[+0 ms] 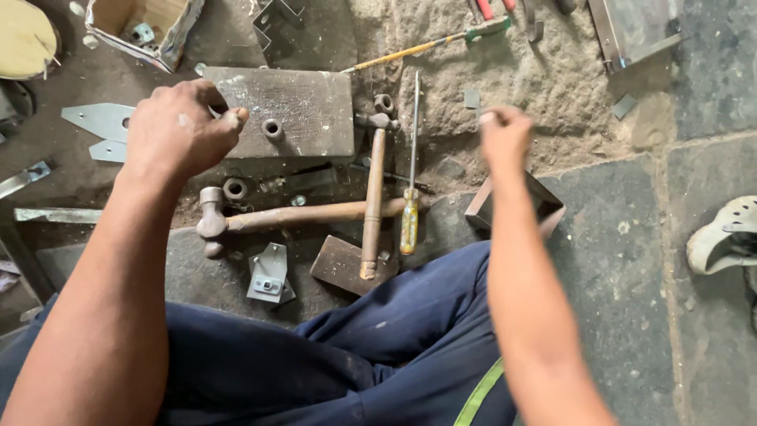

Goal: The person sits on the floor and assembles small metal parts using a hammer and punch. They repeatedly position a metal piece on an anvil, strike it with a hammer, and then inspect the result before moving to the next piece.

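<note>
Steel block (303,118) with a round hole lies on the stone floor (615,260), its left edge touched by the left hand (177,130), whose fingers curl shut. Right hand (505,134) hovers clenched above a metal bracket (548,207); whether it pinches anything cannot be told. Two hammers (300,214) and a yellow-handled screwdriver (410,213) lie between.

The block (296,110) lies on the floor (615,260). Before it lie 2 hammers (268,217), crossed; right of it a screwdriver (410,197). Left of it lie plates (98,120); behind it, a box (138,24).
</note>
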